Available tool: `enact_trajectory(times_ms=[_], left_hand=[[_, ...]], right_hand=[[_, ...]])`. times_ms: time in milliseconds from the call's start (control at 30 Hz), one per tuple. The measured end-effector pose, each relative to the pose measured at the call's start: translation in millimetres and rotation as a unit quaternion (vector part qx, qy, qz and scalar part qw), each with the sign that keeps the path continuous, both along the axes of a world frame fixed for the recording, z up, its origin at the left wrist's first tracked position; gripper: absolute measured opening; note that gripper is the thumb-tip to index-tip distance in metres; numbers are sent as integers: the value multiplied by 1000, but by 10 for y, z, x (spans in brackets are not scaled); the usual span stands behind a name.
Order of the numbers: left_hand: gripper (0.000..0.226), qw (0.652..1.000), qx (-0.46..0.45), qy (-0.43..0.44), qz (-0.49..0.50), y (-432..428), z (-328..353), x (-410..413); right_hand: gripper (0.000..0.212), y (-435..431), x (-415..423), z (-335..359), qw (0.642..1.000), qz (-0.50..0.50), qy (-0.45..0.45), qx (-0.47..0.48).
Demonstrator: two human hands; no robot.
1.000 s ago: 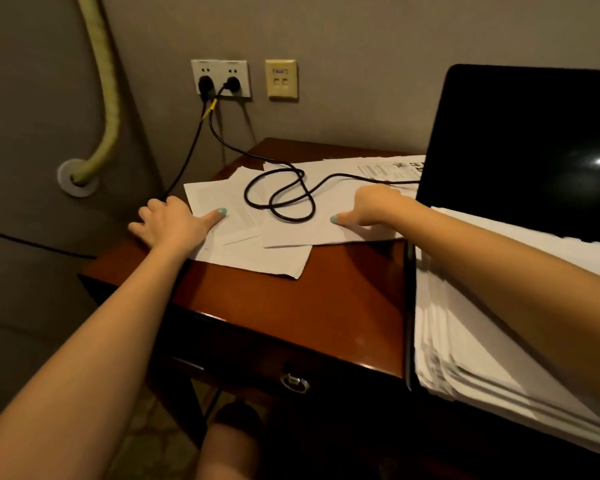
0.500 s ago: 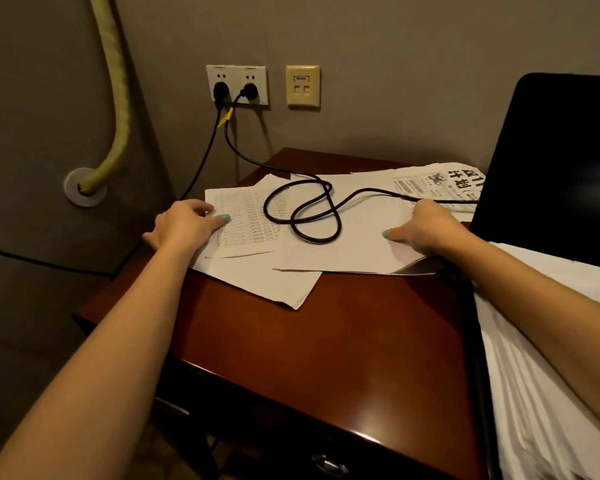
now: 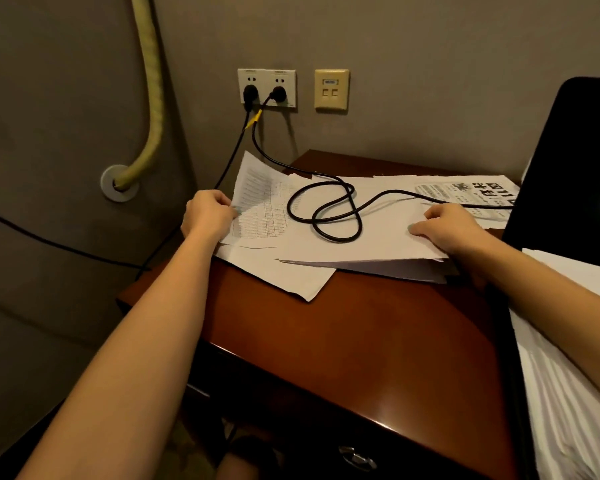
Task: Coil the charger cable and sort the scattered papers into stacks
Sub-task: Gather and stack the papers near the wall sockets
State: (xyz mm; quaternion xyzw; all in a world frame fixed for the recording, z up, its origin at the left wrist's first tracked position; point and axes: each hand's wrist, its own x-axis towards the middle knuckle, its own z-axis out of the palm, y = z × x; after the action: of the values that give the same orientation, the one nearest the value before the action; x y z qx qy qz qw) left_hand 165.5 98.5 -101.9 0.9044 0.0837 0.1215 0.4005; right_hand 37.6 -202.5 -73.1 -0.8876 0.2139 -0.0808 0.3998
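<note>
Black cable point(image 3: 340, 240) loops over papers point(image 3: 378, 244) | flyer point(image 3: 465, 195) headed 双11 计划

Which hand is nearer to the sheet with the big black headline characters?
Right. The right hand holds the white papers just in front of the headline sheet; the left hand grips the tabulated sheet far across the cable loop.

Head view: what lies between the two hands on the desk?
The looped black charger cable, lying on scattered papers between left hand and right hand; the head view shows it.
</note>
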Motion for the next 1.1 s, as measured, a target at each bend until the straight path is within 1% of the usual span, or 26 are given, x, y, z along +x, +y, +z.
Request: enact_trajectory(times_ms=[67,133,200,267,300,367,467,500,533,567,600,667,700,733,800,867,900,967,1033,1067,1100], left_hand=[[6,999,-20,-41,2,11,3,-60],[9,995,-53,-81,33,35,32,-161],[11,987,-77,-110,88,67,55,-317],[10,980,-99,-128,114,107,53,-490],[10,980,-107,-130,110,136,45,-585],[11,982,-99,-135,89,240,18,-785],[13,985,-67,-146,63,407,4,-1126],[11,988,-71,-128,46,444,15,-1231],[8,992,-82,-94,20,481,32,-1321],[4,994,-101,-41,-17,507,73,-1415],[4,989,-134,20,-62,537,121,-1499],[9,952,-243,131,-136,601,261,-1629],[10,934,-281,160,-155,634,325,-1650],[12,927,-294,171,-160,664,374,-1635],[19,926,-316,159,-131,706,455,-1518],[24,922,-346,146,-90,752,516,-1336],[25,924,-346,146,-79,768,554,-1244],[22,942,-276,170,-89,832,635,-1065],[15,958,-149,212,-120,925,710,-910],[16,957,-84,239,-144,972,755,-877],[17,946,-36,268,-177,1017,796,-866]], right_hand=[[13,34,-56,65,995,19,32,93],[9,86,-97,118,982,39,73,168],[9,122,-97,116,980,41,80,179],[11,151,-82,96,987,20,47,151],[12,165,-72,91,989,13,31,143],[13,202,-91,104,986,14,16,167],[7,292,-172,129,971,56,62,222],[5,332,-206,136,968,77,80,227],[5,374,-237,144,964,97,88,233],[4,417,-260,151,961,109,88,240],[3,458,-279,155,959,114,85,246],[6,545,-328,154,957,126,90,247],[10,592,-354,156,957,135,96,239],[14,633,-377,155,959,141,105,223],[18,711,-420,163,962,145,117,199],[18,767,-455,178,959,149,117,212],[18,792,-469,183,957,154,119,217],[20,829,-479,176,954,170,129,211],[21,871,-487,171,955,185,129,196],[20,889,-487,170,954,194,126,189],[19,914,-499,177,953,205,125,187]])
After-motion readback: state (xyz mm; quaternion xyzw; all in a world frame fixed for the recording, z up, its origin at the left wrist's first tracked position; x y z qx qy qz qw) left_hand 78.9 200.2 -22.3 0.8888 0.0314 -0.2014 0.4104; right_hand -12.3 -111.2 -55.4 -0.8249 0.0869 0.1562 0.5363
